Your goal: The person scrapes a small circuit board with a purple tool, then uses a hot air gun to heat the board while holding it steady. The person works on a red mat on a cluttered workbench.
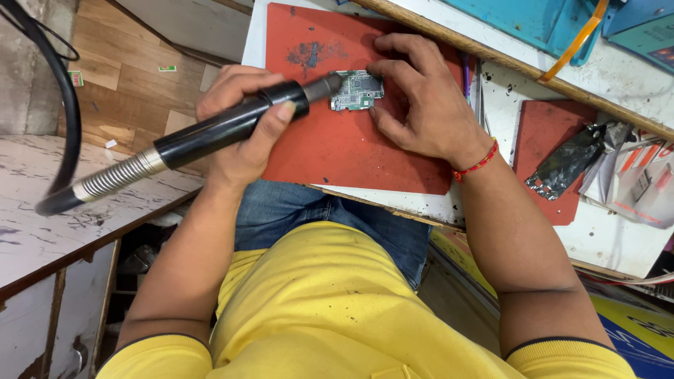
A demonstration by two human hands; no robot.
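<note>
Yellow shirt [330, 309]; left hand [242, 126] grips black ribbed-neck tool [210, 133]; green board [358, 90]

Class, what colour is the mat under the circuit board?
The mat under the circuit board is red-orange, with a dark smudge; seen in the head view.

floor [133, 84]: wood planks | bench [604, 238]: white, scuffed | wall [35, 63]: grey, perhaps concrete

Glossy black plastic hot-air handle [217, 130], matt red mat [337, 151]
</note>
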